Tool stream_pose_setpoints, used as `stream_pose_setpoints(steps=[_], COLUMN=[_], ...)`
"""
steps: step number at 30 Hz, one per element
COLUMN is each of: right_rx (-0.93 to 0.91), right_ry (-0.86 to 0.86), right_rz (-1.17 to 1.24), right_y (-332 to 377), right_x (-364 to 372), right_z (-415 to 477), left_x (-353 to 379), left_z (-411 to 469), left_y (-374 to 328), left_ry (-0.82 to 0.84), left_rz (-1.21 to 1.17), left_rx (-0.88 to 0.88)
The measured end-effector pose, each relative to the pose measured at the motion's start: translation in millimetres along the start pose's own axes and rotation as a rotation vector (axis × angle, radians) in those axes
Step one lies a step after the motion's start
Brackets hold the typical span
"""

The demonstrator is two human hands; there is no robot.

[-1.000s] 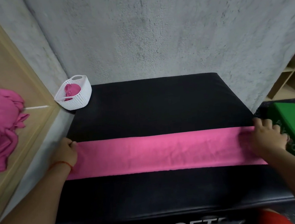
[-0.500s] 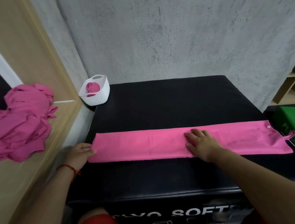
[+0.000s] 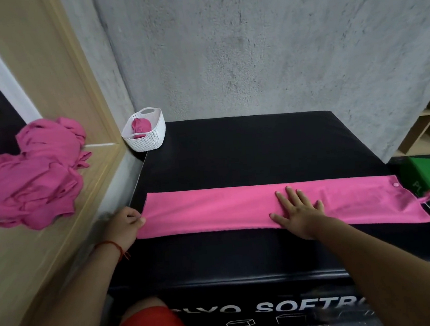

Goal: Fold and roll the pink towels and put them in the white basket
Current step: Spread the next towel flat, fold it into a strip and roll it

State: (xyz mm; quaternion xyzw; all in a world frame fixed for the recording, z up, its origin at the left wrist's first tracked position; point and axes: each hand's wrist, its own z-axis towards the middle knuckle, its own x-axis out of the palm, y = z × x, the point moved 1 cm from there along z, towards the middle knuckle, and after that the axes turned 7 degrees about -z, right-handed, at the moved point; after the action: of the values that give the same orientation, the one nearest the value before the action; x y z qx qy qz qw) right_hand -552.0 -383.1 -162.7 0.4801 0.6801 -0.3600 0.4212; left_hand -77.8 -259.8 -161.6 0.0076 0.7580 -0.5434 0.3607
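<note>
a folded pink towel (image 3: pixel 213 209) lies as a strip across the black pad (image 3: pixel 260 153). the left hand (image 3: pixel 125 229) pinches its left end; the right hand (image 3: pixel 300 211) presses flat, fingers spread, mid-strip. rolling from the left should go tight and even towards the basket (image 3: pixel 145 132) far left.

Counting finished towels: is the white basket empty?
Not empty: at least one bundled pink towel sits inside the white basket.
</note>
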Motion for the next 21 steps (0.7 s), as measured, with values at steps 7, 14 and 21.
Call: stream_pose_setpoints(steps=[7,14,21], right_rx=[0.004,-0.002,-0.007], right_ry=[0.007,0.031,0.038], right_rz=[-0.011,-0.024,-0.024], right_y=[-0.3,-1.5,-0.3], right_x=[0.8,1.3,-1.7], right_z=[3.0,6.6,7.4], left_x=[6.8,84.5,177.8], left_z=[28.5,-0.8,-32.7], left_y=[-39.0,-85.3,-112.1], left_ry=[0.088,0.022,0.407], left_rz=[0.247,0.666,0.783], left_rx=[-0.161,0.424,0.352])
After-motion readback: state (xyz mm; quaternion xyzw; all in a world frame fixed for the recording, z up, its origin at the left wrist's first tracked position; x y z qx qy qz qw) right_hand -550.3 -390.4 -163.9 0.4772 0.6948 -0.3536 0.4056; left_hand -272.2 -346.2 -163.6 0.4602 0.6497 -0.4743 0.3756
